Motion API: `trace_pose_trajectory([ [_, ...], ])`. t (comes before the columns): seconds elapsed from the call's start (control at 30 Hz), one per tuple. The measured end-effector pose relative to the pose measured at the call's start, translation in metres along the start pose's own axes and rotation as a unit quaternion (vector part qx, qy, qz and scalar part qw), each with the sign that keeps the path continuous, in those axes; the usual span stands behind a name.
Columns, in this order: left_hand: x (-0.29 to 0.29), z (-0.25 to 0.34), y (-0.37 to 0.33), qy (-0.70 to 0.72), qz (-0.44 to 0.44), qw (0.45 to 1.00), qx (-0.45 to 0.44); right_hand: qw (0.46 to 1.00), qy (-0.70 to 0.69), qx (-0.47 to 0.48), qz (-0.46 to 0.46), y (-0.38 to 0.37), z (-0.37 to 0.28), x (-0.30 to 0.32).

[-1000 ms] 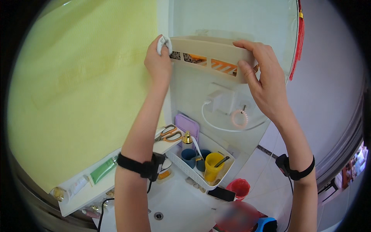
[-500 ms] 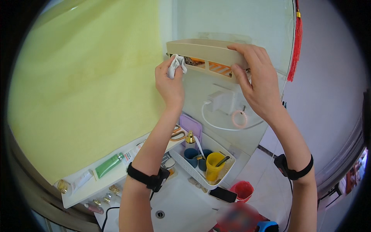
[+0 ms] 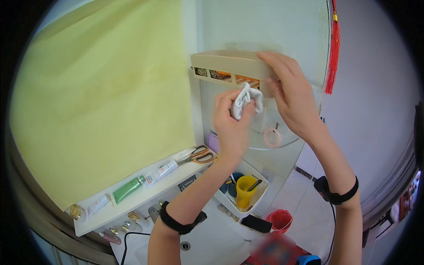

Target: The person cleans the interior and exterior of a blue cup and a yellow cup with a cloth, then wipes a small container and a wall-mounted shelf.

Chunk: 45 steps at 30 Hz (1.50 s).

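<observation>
Fixed to the pale wall is a beige storage box (image 3: 229, 61) with cut-out windows along its front, through which patterned and orange items show. My right hand (image 3: 291, 95) grips the box's right end, thumb at the front and fingers over the top. A crumpled white cloth (image 3: 247, 99) is pinched in my left hand (image 3: 232, 121), just below the box's front right part; whether the cloth touches the box I cannot tell. Under my hands, partly hidden, a pink beaded ring (image 3: 272, 138) hangs on the wall by a white cable.
A white shelf (image 3: 145, 194) at the lower left bears tubes, a jar and scissors (image 3: 202, 154). Below my left forearm, a white basket (image 3: 260, 194) holds a yellow cup (image 3: 244, 190) and dark blue cups beside the sink (image 3: 198, 234). A phone (image 3: 256, 224) and red bucket (image 3: 280, 220) are nearby.
My left hand has moved right and down with the cloth, from the box's left end to below its right part. My right hand stays at the right end.
</observation>
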<state>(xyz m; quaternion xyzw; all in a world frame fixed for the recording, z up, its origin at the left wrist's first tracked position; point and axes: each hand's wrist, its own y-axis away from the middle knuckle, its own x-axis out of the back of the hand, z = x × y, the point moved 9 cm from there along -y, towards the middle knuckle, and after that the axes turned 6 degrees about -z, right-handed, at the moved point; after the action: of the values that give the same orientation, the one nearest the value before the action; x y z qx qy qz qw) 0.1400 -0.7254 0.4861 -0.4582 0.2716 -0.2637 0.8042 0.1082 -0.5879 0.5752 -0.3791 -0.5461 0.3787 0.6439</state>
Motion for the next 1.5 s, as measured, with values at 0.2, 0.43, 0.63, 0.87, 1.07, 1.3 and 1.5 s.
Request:
trace_pose_trajectory([
  [0.2,0.002,0.013,0.015,0.36,-0.03,0.903,0.233,0.995,-0.014,0.055,-0.08,0.017,-0.044,-0.006],
  [0.43,0.016,0.047,0.004,0.344,-0.158,0.92,0.099,0.984,-0.02,0.031,-0.173,-0.04,-0.058,-0.027],
  [0.63,0.042,-0.002,-0.045,-0.145,-0.124,0.977,-0.09,0.977,0.08,0.118,-0.156,-0.145,-0.044,-0.081],
  [0.87,0.012,0.017,-0.04,-0.233,-0.131,0.924,-0.274,0.909,0.105,0.047,-0.4,-0.157,-0.015,-0.167],
  [1.07,0.015,0.012,-0.036,-0.231,-0.155,0.928,-0.249,0.898,0.098,0.037,-0.426,-0.126,-0.02,-0.09],
  [1.3,0.012,0.031,-0.04,-0.205,-0.117,0.941,-0.241,0.943,0.045,0.017,-0.331,-0.088,-0.018,-0.01],
  [1.5,-0.021,0.051,-0.037,-0.273,-0.124,0.914,-0.273,0.948,0.117,-0.009,-0.297,-0.076,0.013,0.044],
])
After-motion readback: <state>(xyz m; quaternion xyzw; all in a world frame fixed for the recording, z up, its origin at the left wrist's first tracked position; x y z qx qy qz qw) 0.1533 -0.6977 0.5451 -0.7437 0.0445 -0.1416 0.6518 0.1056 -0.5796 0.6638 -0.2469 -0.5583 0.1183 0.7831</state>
